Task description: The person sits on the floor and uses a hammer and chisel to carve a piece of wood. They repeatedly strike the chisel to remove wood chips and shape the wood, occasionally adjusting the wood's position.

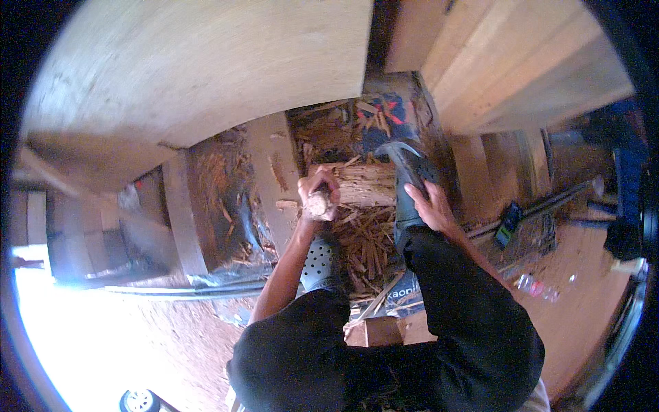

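Observation:
My left hand [319, 185] is closed round a pale wooden piece [318, 204] whose rounded end faces up; its lower part is hidden by the hand. That hand is at the left end of a rough, pitted wooden block [367, 182] lying between my feet. My right hand [430, 204] is closed on a dark tool [410, 163] with a curved, light metal edge at its far end. The exact kind of tool is unclear. It lies over the clog [405, 211] on my right foot. The other clog [320, 261], pale with holes, is below my left hand.
Wood splinters [367, 244] cover the ground between my feet. Large pale wooden boards [206, 62] stand ahead, with more boards [515, 62] at right. Planks [271, 147] run at left. At right lie a long pole [549, 204] and a clear plastic bottle [537, 288].

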Available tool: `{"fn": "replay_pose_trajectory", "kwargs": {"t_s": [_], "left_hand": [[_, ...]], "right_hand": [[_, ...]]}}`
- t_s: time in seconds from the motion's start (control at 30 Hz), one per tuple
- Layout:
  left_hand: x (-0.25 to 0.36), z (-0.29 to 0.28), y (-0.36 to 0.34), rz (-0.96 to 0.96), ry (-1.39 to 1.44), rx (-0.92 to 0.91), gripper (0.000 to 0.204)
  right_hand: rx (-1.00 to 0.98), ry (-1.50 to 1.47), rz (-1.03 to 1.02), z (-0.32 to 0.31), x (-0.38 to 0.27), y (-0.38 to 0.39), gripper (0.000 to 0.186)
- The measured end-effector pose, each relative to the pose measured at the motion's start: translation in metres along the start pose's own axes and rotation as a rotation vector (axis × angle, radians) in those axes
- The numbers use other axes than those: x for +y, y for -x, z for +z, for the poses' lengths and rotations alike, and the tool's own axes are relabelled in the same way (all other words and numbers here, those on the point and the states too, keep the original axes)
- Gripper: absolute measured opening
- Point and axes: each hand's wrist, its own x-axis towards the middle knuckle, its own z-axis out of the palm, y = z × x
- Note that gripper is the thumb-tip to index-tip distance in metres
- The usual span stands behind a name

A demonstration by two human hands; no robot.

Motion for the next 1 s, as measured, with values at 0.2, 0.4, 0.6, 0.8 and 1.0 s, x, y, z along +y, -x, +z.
{"fn": "replay_pose_trajectory", "kwargs": {"t_s": [0.2, 0.4, 0.6, 0.8, 1.0], "left_hand": [[-0.011, 0.003, -0.010, 0.005, 0.037, -0.071, 0.016], [-0.011, 0.002, -0.024, -0.216, 0.339, -0.206, 0.021], [-0.001, 0.017, -0.029, 0.008, 0.201, -0.170, 0.030], [0.007, 0.028, -0.033, -0.030, 0.148, -0.274, 0.031], [0.010, 0.033, -0.032, -0.048, 0.097, -0.275, 0.032]], "right_hand": [[-0.027, 0.185, -0.290, -0.029, -0.081, 0.023, 0.035], [-0.132, 0.221, -0.710, -0.061, -0.133, 0.040, 0.028], [-0.140, -0.330, -0.830, -0.073, -0.144, 0.040, 0.022], [-0.172, 0.028, -0.756, -0.047, -0.096, 0.019, 0.030], [0.250, 0.896, -0.794, -0.049, -0.050, 0.030, 0.037]]}}
